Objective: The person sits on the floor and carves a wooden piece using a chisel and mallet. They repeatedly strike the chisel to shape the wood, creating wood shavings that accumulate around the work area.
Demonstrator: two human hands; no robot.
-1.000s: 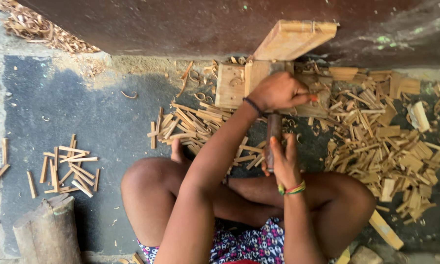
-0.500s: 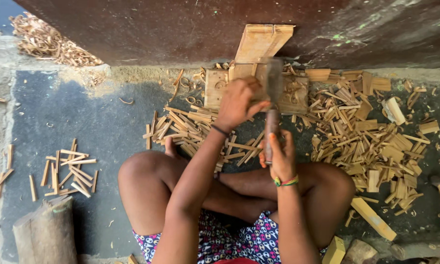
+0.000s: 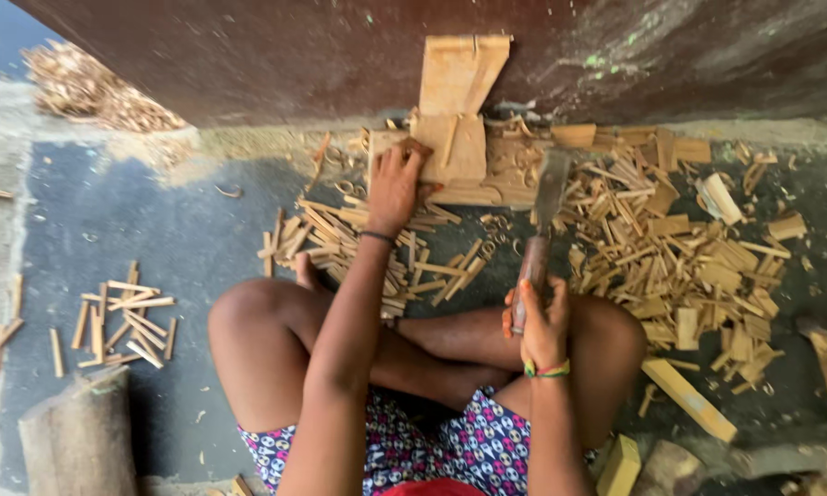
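Observation:
I sit cross-legged on a dark floor facing a wall. My left hand (image 3: 395, 188) reaches forward with fingers spread, resting on the left edge of a flat wooden block (image 3: 450, 152) by the wall. A wooden board (image 3: 462, 72) leans upright against the wall just behind the block. My right hand (image 3: 540, 323) grips the handle of a heavy chopping blade (image 3: 547, 197), which points away from me, its tip near the block's right side. A band circles each wrist.
Split wood sticks lie heaped in front of my knees (image 3: 340, 239) and to the right (image 3: 680, 248). A small bundle of sticks (image 3: 119, 317) lies at the left, a log stump (image 3: 78, 441) at bottom left. Longer wood pieces (image 3: 689, 397) lie at the right.
My left hand has moved left and down onto the block's edge. The right hand drew the blade back toward me and lower; the view shifted.

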